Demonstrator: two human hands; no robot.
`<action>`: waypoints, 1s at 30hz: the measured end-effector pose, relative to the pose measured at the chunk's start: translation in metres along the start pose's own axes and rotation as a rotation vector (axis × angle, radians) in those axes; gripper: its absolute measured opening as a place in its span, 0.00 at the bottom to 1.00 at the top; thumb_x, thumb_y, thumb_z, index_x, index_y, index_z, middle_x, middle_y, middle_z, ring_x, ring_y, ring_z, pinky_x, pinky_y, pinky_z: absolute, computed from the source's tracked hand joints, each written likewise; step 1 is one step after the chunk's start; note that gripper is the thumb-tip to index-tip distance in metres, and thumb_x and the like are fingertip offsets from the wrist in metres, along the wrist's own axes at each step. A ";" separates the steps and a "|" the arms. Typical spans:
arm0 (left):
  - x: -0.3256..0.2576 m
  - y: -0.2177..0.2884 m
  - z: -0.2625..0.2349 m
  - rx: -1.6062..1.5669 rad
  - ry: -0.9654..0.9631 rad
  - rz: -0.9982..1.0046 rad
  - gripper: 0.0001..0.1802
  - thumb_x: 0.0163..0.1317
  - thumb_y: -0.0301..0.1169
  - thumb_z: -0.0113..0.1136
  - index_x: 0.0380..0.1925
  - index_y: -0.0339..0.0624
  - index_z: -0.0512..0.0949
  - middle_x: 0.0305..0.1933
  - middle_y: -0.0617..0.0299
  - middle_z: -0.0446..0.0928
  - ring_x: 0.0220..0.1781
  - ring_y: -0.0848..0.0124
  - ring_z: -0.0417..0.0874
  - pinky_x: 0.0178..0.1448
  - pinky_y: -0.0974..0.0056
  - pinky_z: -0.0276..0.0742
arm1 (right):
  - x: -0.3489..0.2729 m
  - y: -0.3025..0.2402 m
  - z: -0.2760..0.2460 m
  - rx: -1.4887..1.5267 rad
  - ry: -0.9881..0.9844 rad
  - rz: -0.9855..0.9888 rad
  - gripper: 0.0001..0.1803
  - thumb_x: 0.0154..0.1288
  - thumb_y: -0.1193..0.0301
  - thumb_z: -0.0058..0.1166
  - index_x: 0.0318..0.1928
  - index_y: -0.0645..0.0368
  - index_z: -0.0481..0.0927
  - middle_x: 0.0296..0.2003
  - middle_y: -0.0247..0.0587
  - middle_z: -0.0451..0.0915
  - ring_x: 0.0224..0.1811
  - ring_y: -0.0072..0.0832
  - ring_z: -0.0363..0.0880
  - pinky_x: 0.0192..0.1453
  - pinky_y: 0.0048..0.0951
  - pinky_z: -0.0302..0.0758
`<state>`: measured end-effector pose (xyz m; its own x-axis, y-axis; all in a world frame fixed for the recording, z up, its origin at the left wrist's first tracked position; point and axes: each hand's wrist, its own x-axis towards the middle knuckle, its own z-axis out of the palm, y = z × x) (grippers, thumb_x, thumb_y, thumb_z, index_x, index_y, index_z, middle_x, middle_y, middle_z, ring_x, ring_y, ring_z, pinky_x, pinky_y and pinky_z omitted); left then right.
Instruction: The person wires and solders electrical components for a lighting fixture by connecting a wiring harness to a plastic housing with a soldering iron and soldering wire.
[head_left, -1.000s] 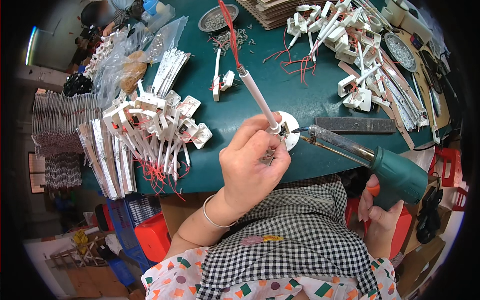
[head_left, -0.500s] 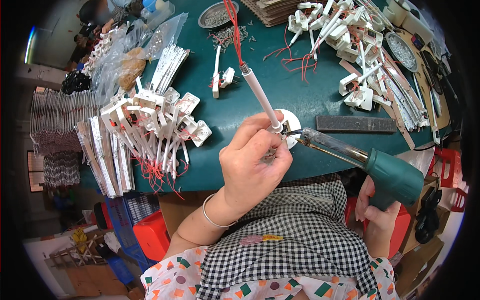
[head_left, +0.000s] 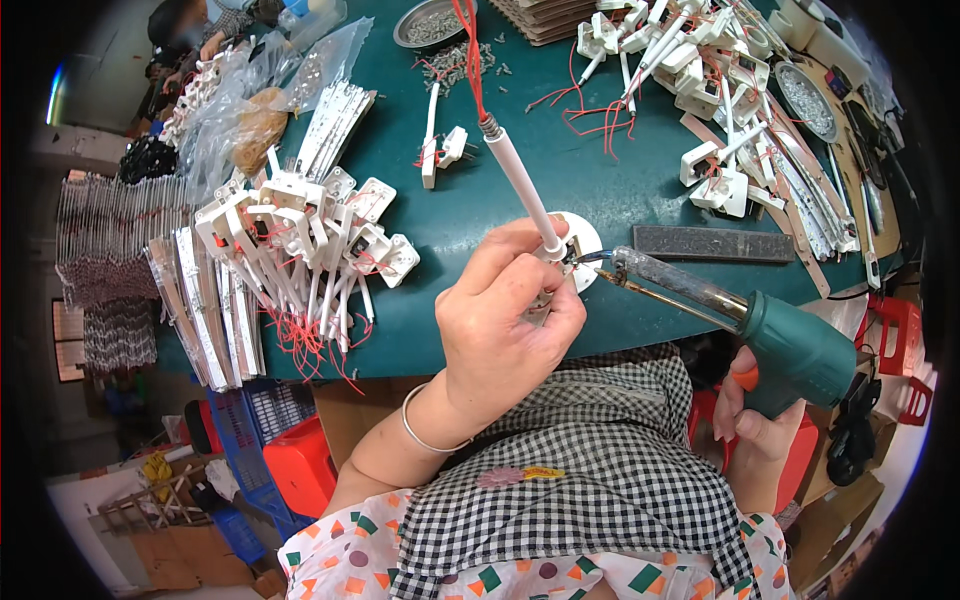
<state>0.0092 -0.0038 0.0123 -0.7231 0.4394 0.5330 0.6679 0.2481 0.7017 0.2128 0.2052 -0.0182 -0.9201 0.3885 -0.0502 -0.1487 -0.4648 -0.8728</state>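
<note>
My left hand (head_left: 510,315) is closed around the lower end of a white plastic tube (head_left: 520,185) with a round white base (head_left: 585,235). Long red wires (head_left: 472,70) run out of the tube's threaded far end. In my right hand (head_left: 755,420) is a green pistol-shaped soldering gun (head_left: 805,350), gripped by its handle, with an orange trigger showing by my fingers. Its thin metal tip reaches the dark opening in the base beside my left fingertips. Whether the tip touches anything there is hard to make out, and my left fingers hide part of the base.
A dark grey bar (head_left: 712,245) lies beyond the soldering gun. White tubed parts with red wires are heaped at left (head_left: 310,230) and far right (head_left: 690,60). Screws fill a metal bowl (head_left: 435,25) at the back. Another person's hand (head_left: 212,45) shows far left.
The soldering gun and my right hand have shifted slightly right, its tip drawing back a little from the base. The orange trigger now shows. My left hand keeps nearly the same place.
</note>
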 end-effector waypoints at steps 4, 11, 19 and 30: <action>-0.001 0.000 0.000 0.001 0.005 -0.006 0.08 0.45 0.13 0.66 0.26 0.33 0.79 0.47 0.49 0.81 0.43 0.66 0.85 0.43 0.67 0.83 | 0.003 0.000 -0.001 -0.090 -0.072 -0.029 0.39 0.47 0.78 0.73 0.58 0.77 0.65 0.48 0.59 0.76 0.21 0.30 0.75 0.19 0.25 0.75; -0.001 0.000 0.000 -0.003 0.003 0.002 0.08 0.45 0.13 0.65 0.26 0.33 0.78 0.47 0.48 0.81 0.42 0.66 0.85 0.42 0.67 0.83 | -0.001 -0.004 -0.006 0.048 0.072 -0.066 0.43 0.45 0.77 0.75 0.60 0.75 0.64 0.44 0.58 0.74 0.22 0.27 0.73 0.16 0.25 0.74; -0.001 0.000 0.001 0.013 0.021 0.015 0.08 0.45 0.13 0.65 0.26 0.33 0.78 0.46 0.48 0.81 0.42 0.65 0.85 0.42 0.66 0.82 | -0.002 -0.002 -0.004 0.017 0.050 -0.028 0.43 0.44 0.77 0.74 0.59 0.75 0.64 0.40 0.54 0.74 0.22 0.28 0.74 0.17 0.25 0.74; 0.004 -0.004 0.005 0.045 0.086 0.126 0.10 0.38 0.13 0.64 0.21 0.34 0.75 0.42 0.49 0.82 0.32 0.65 0.85 0.32 0.67 0.83 | 0.003 0.003 -0.001 -0.017 -0.050 -0.025 0.39 0.47 0.79 0.71 0.60 0.72 0.65 0.35 0.51 0.74 0.21 0.30 0.74 0.19 0.26 0.75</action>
<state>0.0046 0.0009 0.0091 -0.6445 0.3943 0.6551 0.7599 0.2348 0.6062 0.2098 0.2063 -0.0212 -0.9332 0.3594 -0.0047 -0.1658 -0.4420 -0.8815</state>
